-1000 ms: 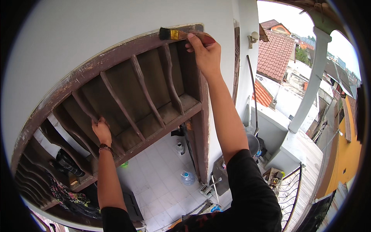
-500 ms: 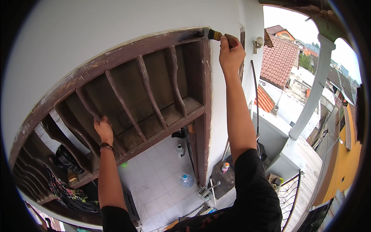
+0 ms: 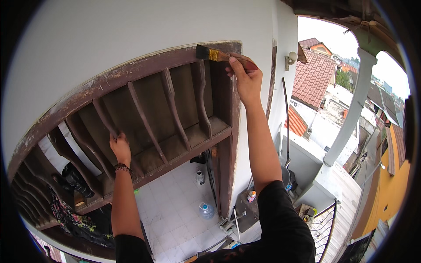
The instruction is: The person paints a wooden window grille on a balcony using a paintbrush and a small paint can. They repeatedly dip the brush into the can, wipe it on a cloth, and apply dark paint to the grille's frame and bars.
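My right hand [image 3: 247, 83] is closed around the wooden handle of a paintbrush [image 3: 218, 55]. Its dark bristles lie over the top beam of a brown wooden frame [image 3: 144, 64], pointing left, close to the frame's upper right corner; whether they touch the wood I cannot tell. Lower down on the left, my left hand [image 3: 120, 148] grips one of the frame's wavy wooden slats [image 3: 105, 117], with its fingers wrapped round it. The brown paint on the beam looks scuffed, with pale worn patches.
White wall [image 3: 131, 30] surrounds the frame. Dark cloth with a floral pattern [image 3: 72, 215] hangs at the lower left. On the tiled floor below stand a clear blue-tinted bottle [image 3: 206, 211] and a spray can [image 3: 251, 197]. A balcony ledge [image 3: 313, 188] and rooftops lie to the right.
My right hand has brought the brush leftward and a little down from the frame's corner along the top beam. The left hand keeps its grip on the slat. The view has shifted slightly.
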{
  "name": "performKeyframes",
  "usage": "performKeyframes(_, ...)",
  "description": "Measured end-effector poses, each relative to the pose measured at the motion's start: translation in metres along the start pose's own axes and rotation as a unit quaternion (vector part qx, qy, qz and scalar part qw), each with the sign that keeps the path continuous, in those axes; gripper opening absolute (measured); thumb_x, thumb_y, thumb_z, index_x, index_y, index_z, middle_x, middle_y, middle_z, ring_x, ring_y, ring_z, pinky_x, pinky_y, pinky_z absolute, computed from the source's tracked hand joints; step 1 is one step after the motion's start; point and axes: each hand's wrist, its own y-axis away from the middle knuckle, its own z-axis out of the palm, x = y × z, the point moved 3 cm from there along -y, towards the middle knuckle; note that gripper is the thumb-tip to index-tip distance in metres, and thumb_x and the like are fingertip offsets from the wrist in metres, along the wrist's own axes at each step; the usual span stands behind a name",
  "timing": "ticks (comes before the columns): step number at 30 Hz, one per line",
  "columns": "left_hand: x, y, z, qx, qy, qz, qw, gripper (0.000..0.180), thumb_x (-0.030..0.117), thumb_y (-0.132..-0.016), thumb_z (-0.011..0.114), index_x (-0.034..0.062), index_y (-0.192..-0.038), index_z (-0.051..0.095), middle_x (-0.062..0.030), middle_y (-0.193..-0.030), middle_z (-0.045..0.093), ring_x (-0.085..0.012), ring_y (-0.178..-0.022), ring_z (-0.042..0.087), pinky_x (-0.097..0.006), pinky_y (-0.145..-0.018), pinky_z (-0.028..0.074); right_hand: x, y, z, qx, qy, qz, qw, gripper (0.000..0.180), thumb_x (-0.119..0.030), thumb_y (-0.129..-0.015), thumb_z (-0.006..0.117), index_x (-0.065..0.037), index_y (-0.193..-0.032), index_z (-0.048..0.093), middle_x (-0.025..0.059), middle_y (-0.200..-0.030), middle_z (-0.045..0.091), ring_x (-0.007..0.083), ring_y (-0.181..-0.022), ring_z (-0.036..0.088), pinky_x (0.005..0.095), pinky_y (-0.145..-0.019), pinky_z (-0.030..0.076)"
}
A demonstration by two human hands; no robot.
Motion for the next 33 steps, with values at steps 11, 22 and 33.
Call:
performKeyframes(11,-0.010,-0.004,0.003,-0.014,-0.041,0.005,0.999,0.011,0.007,-0.086,0.049,0.0029,-0.092,0.056,0.0006,-0.069,0.050,-0.0085,-0.056,0.046,-0.026,-0.049,0.035,0.061,-0.078,-0.114,0.098,0.118,-0.022,0.988,0.029,-0.017,-0.092,0.065,0.007,-0.106,0.068,0.0124,-0.089,0.070,0.0170,-0.074,0.067,0.0297,-0.068,0.055)
performKeyframes(22,-0.011,-0.002,0.014,0.003,-0.019,-0.001,1.000,0.013,0.009,-0.086,0.049,0.0019,-0.093,0.058,-0.0007,-0.067,0.050,-0.0101,-0.056,0.046,-0.027,-0.050,0.038,0.036,-0.016,-0.020,0.054,0.366,-0.273,0.888,0.020,-0.015,-0.087,0.071,0.000,-0.102,0.070,0.0158,-0.092,0.070,0.0263,-0.079,0.070,0.0340,-0.072,0.054)
performKeyframes(33,-0.004,0.003,0.012,0.019,-0.031,0.001,0.999,0.014,0.010,-0.086,0.050,0.0008,-0.093,0.059,-0.0007,-0.064,0.049,-0.0104,-0.053,0.045,-0.028,-0.049,0.037,0.030,-0.018,-0.035,0.131,0.303,-0.223,0.917,0.019,-0.014,-0.090,0.065,-0.001,-0.102,0.069,0.0174,-0.095,0.068,0.0362,-0.085,0.066,0.0418,-0.076,0.053)
